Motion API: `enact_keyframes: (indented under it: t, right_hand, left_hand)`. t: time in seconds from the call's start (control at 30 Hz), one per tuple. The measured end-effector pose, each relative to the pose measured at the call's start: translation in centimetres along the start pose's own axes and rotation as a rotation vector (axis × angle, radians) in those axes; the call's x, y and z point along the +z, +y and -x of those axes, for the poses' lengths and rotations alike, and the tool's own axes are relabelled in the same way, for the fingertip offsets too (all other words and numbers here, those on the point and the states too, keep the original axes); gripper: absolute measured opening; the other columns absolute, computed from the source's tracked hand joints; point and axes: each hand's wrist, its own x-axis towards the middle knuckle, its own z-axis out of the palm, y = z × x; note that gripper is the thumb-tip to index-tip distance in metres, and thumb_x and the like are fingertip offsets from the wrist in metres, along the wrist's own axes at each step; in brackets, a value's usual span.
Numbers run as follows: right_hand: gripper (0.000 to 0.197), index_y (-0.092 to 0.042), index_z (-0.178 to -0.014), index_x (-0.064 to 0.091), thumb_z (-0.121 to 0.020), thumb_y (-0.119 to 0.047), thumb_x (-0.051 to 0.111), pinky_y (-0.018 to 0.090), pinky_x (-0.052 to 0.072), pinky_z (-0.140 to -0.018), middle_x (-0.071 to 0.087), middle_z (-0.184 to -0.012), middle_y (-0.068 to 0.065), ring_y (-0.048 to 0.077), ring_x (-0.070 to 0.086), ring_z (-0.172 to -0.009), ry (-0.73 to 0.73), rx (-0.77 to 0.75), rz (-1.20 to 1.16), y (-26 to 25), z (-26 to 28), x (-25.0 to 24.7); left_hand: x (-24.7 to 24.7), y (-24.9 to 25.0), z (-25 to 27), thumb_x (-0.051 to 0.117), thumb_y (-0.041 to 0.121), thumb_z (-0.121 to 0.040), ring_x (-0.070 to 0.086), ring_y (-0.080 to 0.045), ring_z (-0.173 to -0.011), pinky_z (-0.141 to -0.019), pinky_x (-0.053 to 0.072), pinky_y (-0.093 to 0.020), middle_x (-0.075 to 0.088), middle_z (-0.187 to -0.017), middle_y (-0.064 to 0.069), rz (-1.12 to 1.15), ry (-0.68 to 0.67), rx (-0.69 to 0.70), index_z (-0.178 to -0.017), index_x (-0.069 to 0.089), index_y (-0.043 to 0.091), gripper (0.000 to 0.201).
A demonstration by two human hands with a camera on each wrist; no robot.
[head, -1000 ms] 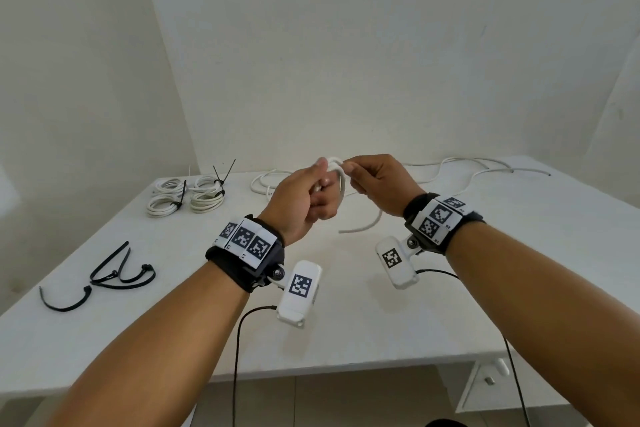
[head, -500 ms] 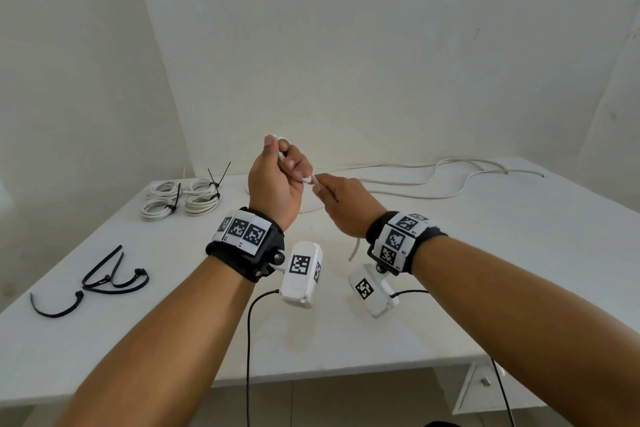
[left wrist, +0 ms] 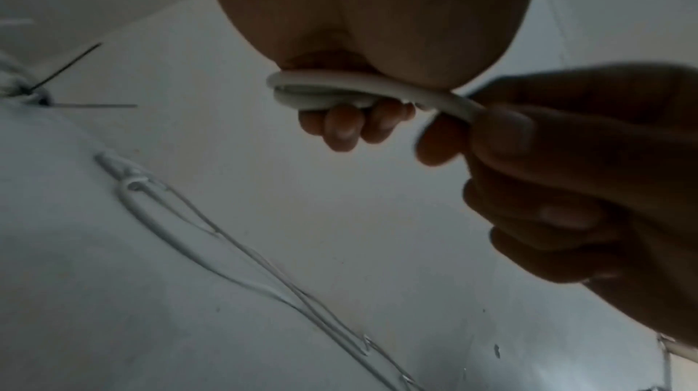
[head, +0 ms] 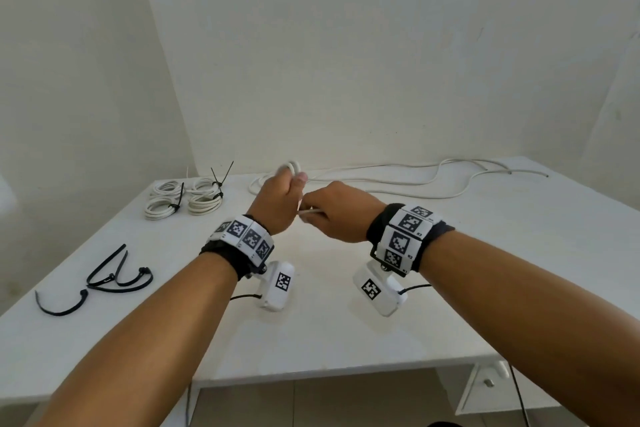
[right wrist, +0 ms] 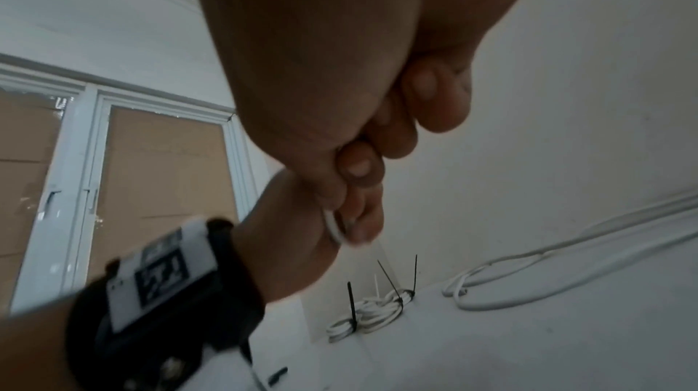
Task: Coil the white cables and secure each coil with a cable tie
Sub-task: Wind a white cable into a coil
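Note:
Above the middle of the white table (head: 346,333), my left hand (head: 280,198) holds a small coil of white cable (head: 292,168) wound around its fingers; the loops show under the palm (left wrist: 324,93). My right hand (head: 332,215) pinches the cable strand (head: 310,211) just right of the left hand, thumb and fingers closed on it (left wrist: 464,108) (right wrist: 334,227). The rest of the white cable (head: 398,184) trails loosely along the table's back toward the right.
Finished cable coils with black ties (head: 187,198) lie at the back left, also low in the right wrist view (right wrist: 374,314). Loose black cable ties (head: 110,279) lie near the left edge. A drawer (head: 485,385) sits under the table at right.
Both hands have kept winding: the left hand rose and then dropped slightly, the right hand moved left and down beside it, and the loose cable has straightened along the back.

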Motion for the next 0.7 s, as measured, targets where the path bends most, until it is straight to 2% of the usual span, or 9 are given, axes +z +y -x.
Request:
enact_keyframes:
  t: [0.07, 0.17, 0.23, 0.3, 0.37, 0.43, 0.5, 0.57, 0.7]
  right_hand:
    - [0.021, -0.02, -0.103, 0.068, -0.1, -0.033, 0.052, 0.029, 0.042, -0.064, 0.058, -0.077, -0.009, 0.014, 0.054, -0.071, 0.036, -0.002, -0.015, 0.8, 0.1, -0.7]
    - [0.018, -0.02, -0.101, 0.072, -0.098, -0.032, 0.059, 0.024, 0.043, -0.064, 0.06, -0.074, -0.015, 0.003, 0.055, -0.066, 0.06, -0.056, -0.11, 1.6, 0.1, -1.5]
    - [0.013, -0.02, -0.098, 0.075, -0.094, -0.029, 0.066, 0.017, 0.045, -0.062, 0.066, -0.074, -0.015, 0.001, 0.058, -0.064, 0.154, -0.066, -0.237, 2.1, 0.1, -2.1]
    - [0.009, -0.019, -0.092, 0.077, -0.088, -0.026, 0.074, 0.014, 0.044, -0.058, 0.069, -0.07, -0.009, 0.002, 0.055, -0.057, 0.339, -0.009, -0.406, 2.8, 0.2, -2.7]
    - [0.007, -0.017, -0.088, 0.078, -0.084, -0.023, 0.079, 0.011, 0.04, -0.056, 0.066, -0.063, -0.009, 0.002, 0.052, -0.054, 0.465, 0.05, -0.563, 3.4, 0.3, -3.3]
    - [0.005, -0.016, -0.085, 0.077, -0.084, -0.021, 0.079, 0.01, 0.04, -0.057, 0.065, -0.061, -0.012, 0.0, 0.054, -0.055, 0.464, 0.068, -0.617, 3.6, 0.4, -3.2]
    - [0.004, -0.02, -0.083, 0.075, -0.084, -0.022, 0.078, 0.013, 0.042, -0.059, 0.065, -0.062, -0.016, 0.001, 0.054, -0.056, 0.447, 0.079, -0.645, 4.0, 0.3, -2.6]
    - [0.006, -0.022, -0.081, 0.073, -0.086, -0.022, 0.077, 0.023, 0.048, -0.06, 0.068, -0.074, -0.012, 0.006, 0.057, -0.062, 0.451, 0.087, -0.727, 4.4, 0.1, -2.1]
    - [0.006, -0.015, -0.087, 0.07, -0.092, -0.012, 0.069, 0.037, 0.058, -0.065, 0.073, -0.096, 0.008, 0.017, 0.068, -0.079, 0.445, 0.056, -0.937, 3.8, 0.1, -1.2]
  left_hand:
    - [-0.6, -0.4, 0.5, 0.037, 0.031, -0.105, 0.044, -0.012, -0.054, -0.057, 0.038, -0.026, 0.05, -0.061, 0.005, 0.027, -0.146, -0.045, -0.075, 0.044, 0.015, 0.035]
    - [-0.8, -0.1, 1.5, 0.029, 0.034, -0.106, 0.036, -0.008, -0.046, -0.05, 0.031, -0.024, 0.045, -0.051, 0.008, 0.167, -0.314, -0.075, -0.068, 0.046, 0.013, 0.046]
    - [-0.8, 0.8, 1.9, 0.025, 0.046, -0.101, 0.029, -0.01, -0.044, -0.047, 0.027, -0.022, 0.038, -0.05, 0.004, 0.282, -0.346, -0.116, -0.071, 0.048, 0.006, 0.055]
    - [-1.0, 1.6, 2.2, 0.027, 0.054, -0.096, 0.022, -0.013, -0.044, -0.045, 0.022, -0.022, 0.031, -0.05, 0.003, 0.314, -0.354, -0.127, -0.071, 0.046, 0.006, 0.058]
    - [-1.1, 2.0, 2.7, 0.027, 0.051, -0.102, 0.019, -0.014, -0.045, -0.045, 0.019, -0.023, 0.028, -0.051, 0.005, 0.331, -0.387, -0.112, -0.066, 0.038, 0.011, 0.055]
    - [-1.1, 2.3, 3.2, 0.029, 0.048, -0.104, 0.015, -0.012, -0.046, -0.044, 0.016, -0.022, 0.024, -0.051, 0.006, 0.464, -0.42, -0.136, -0.063, 0.033, 0.016, 0.052]
    - [-1.2, 2.8, 3.2, 0.034, 0.051, -0.099, 0.013, -0.01, -0.043, -0.043, 0.014, -0.021, 0.02, -0.05, 0.005, 0.657, -0.405, -0.201, -0.057, 0.035, 0.019, 0.052]
    - [-1.1, 3.6, 3.1, 0.031, 0.051, -0.101, 0.011, -0.009, -0.039, -0.042, 0.009, -0.022, 0.019, -0.046, 0.005, 0.79, -0.366, -0.245, -0.052, 0.038, 0.019, 0.059]
    - [-0.9, 5.0, 3.0, 0.032, 0.044, -0.102, 0.008, -0.013, -0.039, -0.049, 0.004, -0.033, 0.017, -0.043, 0.004, 0.915, -0.26, -0.282, -0.049, 0.038, 0.018, 0.06]
